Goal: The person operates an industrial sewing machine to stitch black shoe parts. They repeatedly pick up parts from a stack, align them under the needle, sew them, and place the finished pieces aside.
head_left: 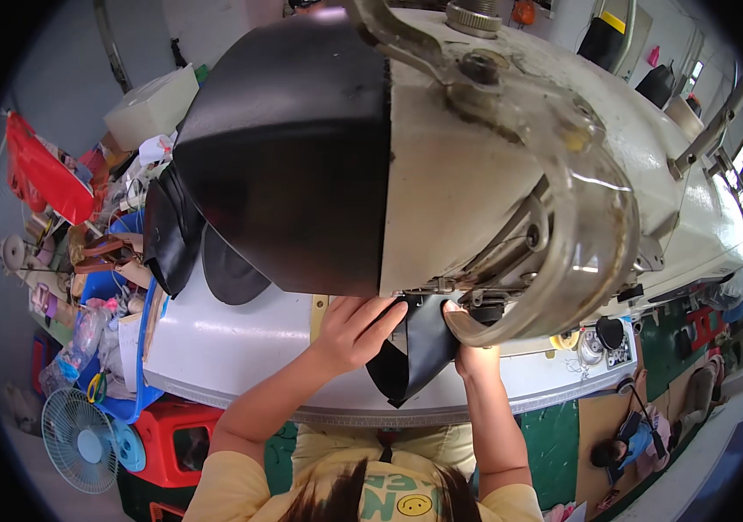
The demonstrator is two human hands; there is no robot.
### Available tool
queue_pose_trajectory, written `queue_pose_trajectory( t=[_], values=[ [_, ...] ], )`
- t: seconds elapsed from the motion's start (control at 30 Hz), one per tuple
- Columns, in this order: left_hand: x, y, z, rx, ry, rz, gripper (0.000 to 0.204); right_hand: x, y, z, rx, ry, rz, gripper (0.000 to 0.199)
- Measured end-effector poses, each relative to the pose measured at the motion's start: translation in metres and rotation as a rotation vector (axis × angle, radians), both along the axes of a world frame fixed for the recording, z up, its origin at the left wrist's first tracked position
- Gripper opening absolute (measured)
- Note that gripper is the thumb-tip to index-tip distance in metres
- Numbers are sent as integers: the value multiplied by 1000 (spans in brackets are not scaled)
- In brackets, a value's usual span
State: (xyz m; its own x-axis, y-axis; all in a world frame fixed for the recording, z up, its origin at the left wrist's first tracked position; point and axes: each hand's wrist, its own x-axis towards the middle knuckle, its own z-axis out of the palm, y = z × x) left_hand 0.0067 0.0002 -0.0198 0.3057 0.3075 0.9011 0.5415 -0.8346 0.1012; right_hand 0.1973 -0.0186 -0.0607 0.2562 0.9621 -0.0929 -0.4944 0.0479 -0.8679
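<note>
A large cream sewing machine fills the upper middle. Below its head hangs a folded black leather-like piece, its pointed lower end toward me. My left hand is closed at the piece's left edge, fingers pressed together close to the presser area. On the opposite edge, my right hand pinches with its thumb in front; the clear curved guard covers part of it and most of its fingers are hidden. Another broad black panel drapes over the machine's left side.
More black pieces hang at the left, by a blue bin heaped with bags. A blue fan and red stool stand below. Bobbins and small metal parts lie on the white table's right end. Another person is at far right.
</note>
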Motion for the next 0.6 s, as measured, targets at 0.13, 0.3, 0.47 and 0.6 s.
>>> queue_pose_trajectory(
  t=[0.13, 0.3, 0.47, 0.6],
  values=[
    [-12, -1, -6, -140, 26, -64, 27, 1, 6, -10, 25, -5, 51, 38],
    [-15, 7, -13, -156, -2, -81, 28, 4, 12, -19, 27, -172, 12, 38],
    [-15, 10, -21, -144, -30, -79, 28, -4, 6, 13, 47, -115, 29, 41],
    [-14, 6, -15, -181, -37, -102, 27, -3, 7, 19, 86, -106, 65, 44]
  ],
)
